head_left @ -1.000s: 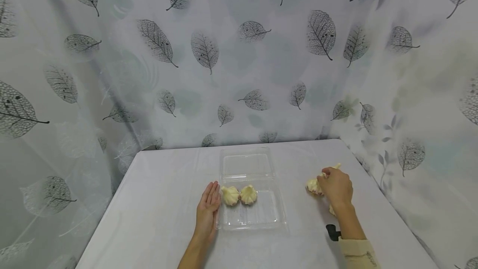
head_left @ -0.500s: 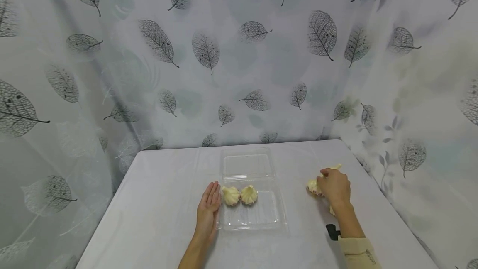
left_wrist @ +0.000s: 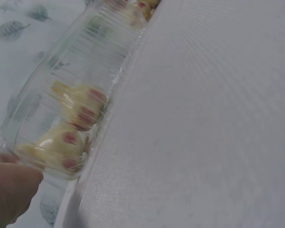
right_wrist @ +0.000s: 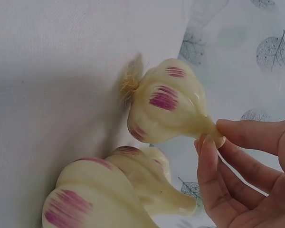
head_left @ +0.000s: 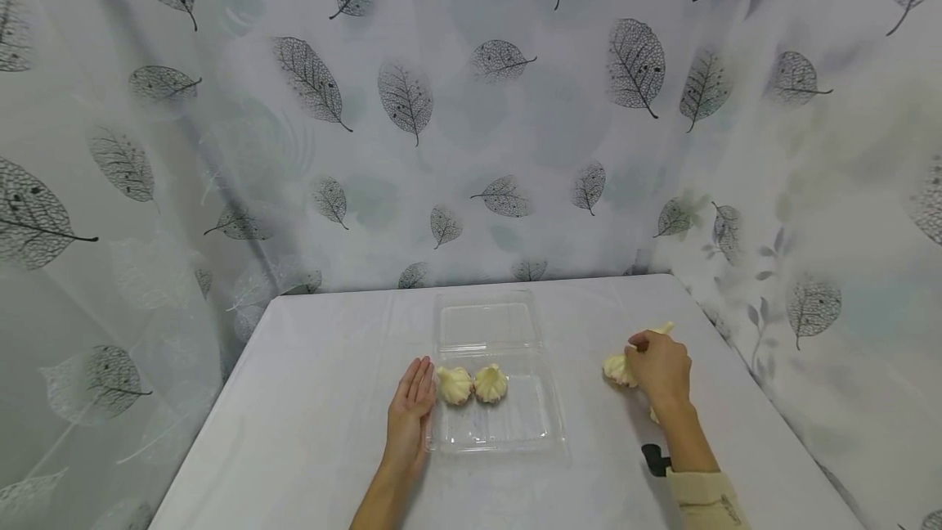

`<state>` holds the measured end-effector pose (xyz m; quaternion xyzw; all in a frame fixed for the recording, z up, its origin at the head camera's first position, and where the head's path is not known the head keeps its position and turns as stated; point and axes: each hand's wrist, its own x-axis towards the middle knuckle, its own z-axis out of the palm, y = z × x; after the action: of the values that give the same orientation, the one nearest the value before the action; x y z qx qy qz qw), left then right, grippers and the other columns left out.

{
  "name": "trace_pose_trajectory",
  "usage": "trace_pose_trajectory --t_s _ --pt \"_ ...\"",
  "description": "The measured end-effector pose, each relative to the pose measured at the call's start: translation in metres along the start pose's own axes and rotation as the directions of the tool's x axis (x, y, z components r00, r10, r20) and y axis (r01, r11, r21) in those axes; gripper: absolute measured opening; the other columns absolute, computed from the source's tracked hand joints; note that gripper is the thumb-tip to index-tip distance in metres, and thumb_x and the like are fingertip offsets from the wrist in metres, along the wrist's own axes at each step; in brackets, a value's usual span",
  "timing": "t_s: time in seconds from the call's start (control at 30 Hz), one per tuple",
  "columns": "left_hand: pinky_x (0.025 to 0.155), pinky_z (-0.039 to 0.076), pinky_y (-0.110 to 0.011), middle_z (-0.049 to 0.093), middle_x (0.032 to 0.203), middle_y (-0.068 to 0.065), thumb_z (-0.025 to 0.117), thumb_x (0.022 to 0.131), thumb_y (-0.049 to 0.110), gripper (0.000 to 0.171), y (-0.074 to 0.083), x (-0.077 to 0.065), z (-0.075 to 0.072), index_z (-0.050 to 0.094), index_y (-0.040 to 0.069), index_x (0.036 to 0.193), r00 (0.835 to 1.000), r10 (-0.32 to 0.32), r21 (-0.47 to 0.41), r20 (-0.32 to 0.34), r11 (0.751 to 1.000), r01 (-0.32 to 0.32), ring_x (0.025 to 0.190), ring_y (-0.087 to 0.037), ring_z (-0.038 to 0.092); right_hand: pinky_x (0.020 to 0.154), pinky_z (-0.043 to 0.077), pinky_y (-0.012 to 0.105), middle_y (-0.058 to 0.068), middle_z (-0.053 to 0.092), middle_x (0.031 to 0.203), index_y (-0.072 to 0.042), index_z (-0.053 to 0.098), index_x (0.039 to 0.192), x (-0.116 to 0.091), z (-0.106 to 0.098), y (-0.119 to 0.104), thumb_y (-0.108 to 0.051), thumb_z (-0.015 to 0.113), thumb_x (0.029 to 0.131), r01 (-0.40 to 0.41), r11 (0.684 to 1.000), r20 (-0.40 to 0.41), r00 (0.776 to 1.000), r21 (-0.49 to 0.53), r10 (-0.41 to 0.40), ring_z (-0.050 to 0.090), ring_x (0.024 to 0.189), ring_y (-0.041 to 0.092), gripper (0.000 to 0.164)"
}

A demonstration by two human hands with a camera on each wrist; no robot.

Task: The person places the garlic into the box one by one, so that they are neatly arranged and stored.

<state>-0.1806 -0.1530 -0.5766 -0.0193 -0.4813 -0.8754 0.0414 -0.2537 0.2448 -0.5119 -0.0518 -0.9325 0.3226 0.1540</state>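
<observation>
One garlic bulb was between the thumb and the fingers of the right hand, pinched at its thin neck. In the right wrist view it lay to the upper left of the fingertips, and its long axis ran from the neck, up and left, to the brown roots, which pointed toward the white table. Whether these roots touched the cloth, I could not tell. Below it in the same view lay two more: a front bulb at the lower left and a back bulb, partly hidden by it.

Farther out, near the middle of the head view and well to the left of the right hand, was one clear plastic box, its lid open toward the top of the frame. Inside were two bulbs side by side, the left bulb and the right bulb. The left hand was the nearer one to this box; its fingers were straight against the left wall and grasped nothing that I could see. So I counted five bulbs, three at the right and two in the box.
</observation>
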Motion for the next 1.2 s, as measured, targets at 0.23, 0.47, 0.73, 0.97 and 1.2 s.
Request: trace_pose_trajectory --t_s 0.23,0.47,0.73,0.97,1.2 --pt "0.127 0.026 -0.028 0.011 0.174 -0.016 0.033 0.103 -0.016 0.069 0.001 -0.001 0.0 0.009 0.0 0.166 1.0 0.005 -0.013 0.003 1.0 -0.005 0.161 -0.027 0.011 0.08 0.054 0.061 0.021 0.077 0.099 0.002 0.076 0.109 -0.004 -0.003 -0.007 -0.015 0.068 0.096 0.002 1.0 -0.001 1.0 0.023 -0.002 0.071 0.087 0.041 0.023" --pt "0.127 0.026 -0.027 0.012 0.174 -0.015 0.033 0.103 -0.014 0.069 0.002 -0.001 0.001 0.01 0.002 0.166 1.0 -0.001 0.006 -0.001 1.0 0.001 0.161 -0.026 0.012 0.08 0.053 0.06 0.02 0.077 0.097 0.001 0.077 0.108 -0.01 -0.012 -0.019 -0.015 0.068 0.096 0.017 0.999 -0.046 0.999 0.033 -0.016 0.071 0.087 0.041 0.022" --pt "0.128 0.022 -0.031 0.011 0.174 -0.016 0.032 0.103 -0.015 0.069 0.002 -0.001 0.001 0.009 0.001 0.166 1.0 0.003 0.01 0.003 1.0 -0.003 0.161 -0.027 0.011 0.075 0.054 0.055 0.018 0.077 0.094 0.0 0.078 0.106 -0.015 -0.018 -0.029 -0.015 0.07 0.095 0.045 0.998 -0.094 0.995 0.047 -0.041 0.071 0.082 0.037 0.02" --pt "0.128 0.022 -0.031 0.011 0.174 -0.016 0.032 0.103 -0.015 0.069 0.002 -0.001 0.0 0.009 0.001 0.166 1.0 0.004 0.011 0.006 1.0 -0.004 0.161 -0.027 0.01 0.066 0.056 0.047 0.015 0.077 0.088 -0.001 0.079 0.104 -0.021 -0.025 -0.038 -0.013 0.074 0.094 0.095 0.993 -0.155 0.984 0.065 -0.084 0.071 0.077 0.032 0.017" --pt "0.127 0.025 -0.028 0.011 0.174 -0.016 0.032 0.104 -0.014 0.068 0.002 -0.002 0.0 0.009 0.001 0.166 1.0 0.002 0.011 0.006 1.0 -0.002 0.161 -0.026 0.01 0.061 0.055 0.037 0.014 0.077 0.085 -0.001 0.079 0.104 -0.026 -0.032 -0.05 -0.009 0.076 0.092 0.135 0.986 -0.193 0.974 0.093 -0.115 0.072 0.076 0.032 0.015"
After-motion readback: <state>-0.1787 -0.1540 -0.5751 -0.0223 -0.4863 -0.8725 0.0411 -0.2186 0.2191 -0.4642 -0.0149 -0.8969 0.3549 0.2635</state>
